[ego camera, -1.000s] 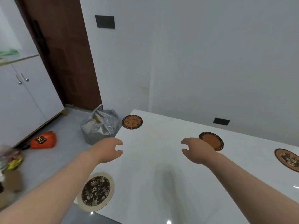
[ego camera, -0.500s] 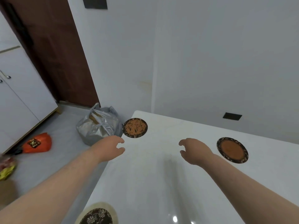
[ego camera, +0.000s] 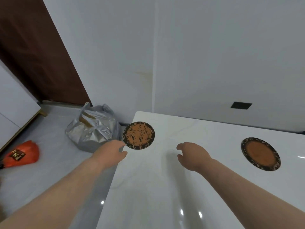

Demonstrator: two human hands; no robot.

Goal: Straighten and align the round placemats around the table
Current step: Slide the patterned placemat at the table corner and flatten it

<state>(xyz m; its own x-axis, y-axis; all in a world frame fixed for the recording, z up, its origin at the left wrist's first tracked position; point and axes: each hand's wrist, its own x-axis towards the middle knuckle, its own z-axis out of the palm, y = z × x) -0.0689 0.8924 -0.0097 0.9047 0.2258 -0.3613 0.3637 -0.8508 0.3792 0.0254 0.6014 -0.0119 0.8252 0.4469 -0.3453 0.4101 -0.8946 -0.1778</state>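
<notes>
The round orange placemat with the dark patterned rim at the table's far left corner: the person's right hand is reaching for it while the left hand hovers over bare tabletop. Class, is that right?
Not quite: the hands are swapped. In the head view the left hand is at the round orange placemat with the dark patterned rim, by the corner of the white table, while the right hand hovers over bare tabletop.

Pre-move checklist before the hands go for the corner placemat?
1. Corner placemat in view, unobstructed: ok.
2. Mat fully on the table: not ok, its left edge hangs over the table side.
3. Left hand empty, open, close to the mat's rim: ok. Contact: cannot tell.
4. Right hand empty, above the tabletop, apart from the mat: ok.
5. Second placemat clear of both hands: ok.
6. Silver bag on the floor below the overhang: drop risk, cannot tell.
</notes>
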